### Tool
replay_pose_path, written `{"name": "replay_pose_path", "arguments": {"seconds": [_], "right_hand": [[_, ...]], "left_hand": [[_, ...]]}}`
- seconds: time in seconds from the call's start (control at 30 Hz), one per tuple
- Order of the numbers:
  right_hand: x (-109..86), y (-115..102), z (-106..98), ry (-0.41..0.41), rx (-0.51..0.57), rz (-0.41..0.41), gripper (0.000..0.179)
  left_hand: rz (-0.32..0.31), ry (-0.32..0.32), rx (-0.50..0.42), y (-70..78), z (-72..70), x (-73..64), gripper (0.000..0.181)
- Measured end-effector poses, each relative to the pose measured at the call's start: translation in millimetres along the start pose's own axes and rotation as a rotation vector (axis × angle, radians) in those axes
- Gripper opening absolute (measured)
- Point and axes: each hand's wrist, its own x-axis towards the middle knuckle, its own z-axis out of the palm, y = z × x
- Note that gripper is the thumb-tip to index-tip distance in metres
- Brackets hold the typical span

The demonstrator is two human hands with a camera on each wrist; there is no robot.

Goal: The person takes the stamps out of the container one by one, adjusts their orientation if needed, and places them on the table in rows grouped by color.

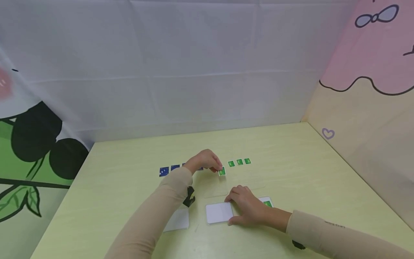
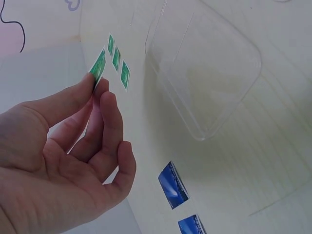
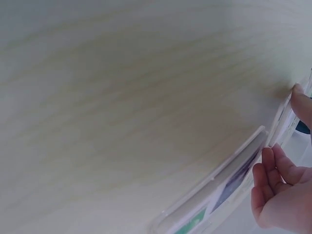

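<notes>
My left hand point(image 1: 206, 160) pinches a small green card point(image 1: 222, 171) between thumb and fingertips; in the left wrist view the card point(image 2: 98, 67) is tilted upward. Beyond it, three green cards point(image 1: 239, 162) lie in a row. Several small blue cards point(image 1: 164, 171) form a row on the left, partly hidden behind my left hand and forearm. Nearer me, my right hand point(image 1: 248, 208) holds a white rectangular piece point(image 1: 219, 213) at its right end, thumb at the near corner and fingers at the far one.
A shallow clear plastic tray point(image 2: 209, 73) lies between the card rows and my right hand. Another white rectangle point(image 1: 178, 220) sits under my left forearm. Partly behind my right hand is a case with a green picture point(image 1: 267, 203). Fabric walls point(image 1: 194, 72) border the table.
</notes>
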Motion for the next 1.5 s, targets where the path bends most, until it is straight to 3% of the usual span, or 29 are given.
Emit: {"name": "replay_pose_path", "arguments": {"seconds": [0.87, 1.5], "right_hand": [[1.6, 2.4, 1.3, -0.036, 0.007, 0.031, 0.054], [1.6, 2.7, 1.9, -0.049, 0.021, 0.037, 0.055]], "left_hand": [[-0.048, 0.025, 0.013, 3.7, -4.5, 13.3, 0.014], [-0.018, 0.069, 0.073, 8.0, -7.0, 18.3, 0.013]]}}
